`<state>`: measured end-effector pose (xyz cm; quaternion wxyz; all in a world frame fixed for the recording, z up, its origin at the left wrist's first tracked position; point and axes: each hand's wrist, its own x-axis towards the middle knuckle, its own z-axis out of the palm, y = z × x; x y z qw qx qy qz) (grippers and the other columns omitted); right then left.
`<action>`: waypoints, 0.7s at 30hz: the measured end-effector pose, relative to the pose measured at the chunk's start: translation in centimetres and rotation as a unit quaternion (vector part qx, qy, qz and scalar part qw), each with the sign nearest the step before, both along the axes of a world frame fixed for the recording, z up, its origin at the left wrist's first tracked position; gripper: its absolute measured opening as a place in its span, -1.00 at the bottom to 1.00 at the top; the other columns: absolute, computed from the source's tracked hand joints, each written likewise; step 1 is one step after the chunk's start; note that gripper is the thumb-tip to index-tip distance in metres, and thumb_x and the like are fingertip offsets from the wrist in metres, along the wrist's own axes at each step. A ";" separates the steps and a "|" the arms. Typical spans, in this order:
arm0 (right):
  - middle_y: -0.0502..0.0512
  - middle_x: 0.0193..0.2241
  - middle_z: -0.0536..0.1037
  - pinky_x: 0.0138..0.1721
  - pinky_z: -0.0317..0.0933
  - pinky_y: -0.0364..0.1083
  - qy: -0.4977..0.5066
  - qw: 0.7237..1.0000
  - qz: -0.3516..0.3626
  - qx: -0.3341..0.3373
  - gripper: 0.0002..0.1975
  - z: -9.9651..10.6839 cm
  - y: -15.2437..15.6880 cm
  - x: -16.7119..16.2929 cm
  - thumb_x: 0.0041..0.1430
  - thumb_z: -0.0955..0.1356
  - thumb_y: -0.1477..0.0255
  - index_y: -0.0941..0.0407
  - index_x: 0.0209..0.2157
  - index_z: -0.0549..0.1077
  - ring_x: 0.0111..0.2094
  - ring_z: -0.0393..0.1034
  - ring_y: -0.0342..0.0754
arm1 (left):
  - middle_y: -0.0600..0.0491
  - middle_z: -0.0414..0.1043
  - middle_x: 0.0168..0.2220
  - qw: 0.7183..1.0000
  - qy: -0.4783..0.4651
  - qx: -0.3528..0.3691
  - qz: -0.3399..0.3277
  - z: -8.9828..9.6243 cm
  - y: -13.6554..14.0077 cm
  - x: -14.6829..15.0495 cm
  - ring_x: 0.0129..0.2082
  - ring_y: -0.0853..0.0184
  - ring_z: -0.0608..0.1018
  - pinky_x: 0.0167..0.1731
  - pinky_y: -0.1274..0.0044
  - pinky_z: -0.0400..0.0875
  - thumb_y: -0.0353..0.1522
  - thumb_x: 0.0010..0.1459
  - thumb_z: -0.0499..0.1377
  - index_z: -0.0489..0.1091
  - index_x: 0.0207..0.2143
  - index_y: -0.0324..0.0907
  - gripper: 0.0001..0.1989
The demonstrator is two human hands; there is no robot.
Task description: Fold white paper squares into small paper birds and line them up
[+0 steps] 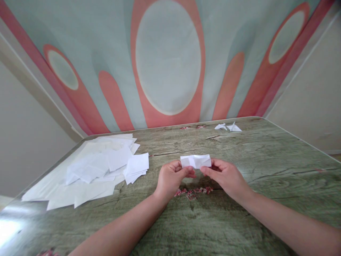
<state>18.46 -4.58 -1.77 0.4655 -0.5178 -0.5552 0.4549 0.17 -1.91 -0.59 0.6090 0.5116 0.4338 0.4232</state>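
Note:
A small folded piece of white paper [196, 161] is held up between my two hands, above the middle of the table. It is a narrow strip with creases across it. My left hand [172, 176] pinches its left end between thumb and fingers. At the right end, my right hand [226, 176] grips it the same way, with the thumb on the near face. The fingertips behind the paper are partly hidden.
On the left of the wooden-patterned table [266, 156] lies a spread pile of white paper sheets [93, 192]. A small stack of square papers [137, 165] sits beside it. Two folded paper figures [220, 126] stand near the far edge, in front of a patterned curtain [167, 57].

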 end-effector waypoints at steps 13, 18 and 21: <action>-0.05 -0.50 0.44 -0.43 0.09 -0.17 0.008 0.999 0.042 -0.004 -0.75 -0.4 0.8 0.7 0.06 0.40 0.21 0.12 -0.37 0.49 -0.48 0.22 -0.18 | 0.01 0.56 -0.47 1.000 -0.011 -0.010 -0.018 -0.4 0.4 -0.3 -0.47 0.29 0.61 -0.33 0.49 0.49 -0.30 -0.06 0.33 0.46 -0.43 -0.29 -0.78; -0.02 -0.55 0.45 -0.38 0.12 -0.14 -0.067 0.998 -0.014 -0.003 -0.73 -0.2 0.6 0.6 0.07 0.38 0.20 0.13 -0.50 0.45 -0.48 0.27 -0.13 | 0.01 0.57 -0.45 1.000 -0.006 -0.001 -0.012 -0.2 0.2 -0.2 -0.44 0.27 0.61 -0.31 0.47 0.49 -0.31 -0.05 0.32 0.44 -0.44 -0.27 -0.80; -0.02 -0.55 0.45 -0.39 0.13 -0.13 -0.079 0.997 -0.024 0.001 -0.72 0.0 0.5 0.6 0.07 0.37 0.19 0.12 -0.49 0.44 -0.47 0.29 -0.11 | 0.01 0.57 -0.47 1.000 0.019 0.019 -0.007 0.0 -0.1 -0.1 -0.45 0.28 0.61 -0.32 0.49 0.47 -0.34 -0.06 0.32 0.46 -0.45 -0.27 -0.84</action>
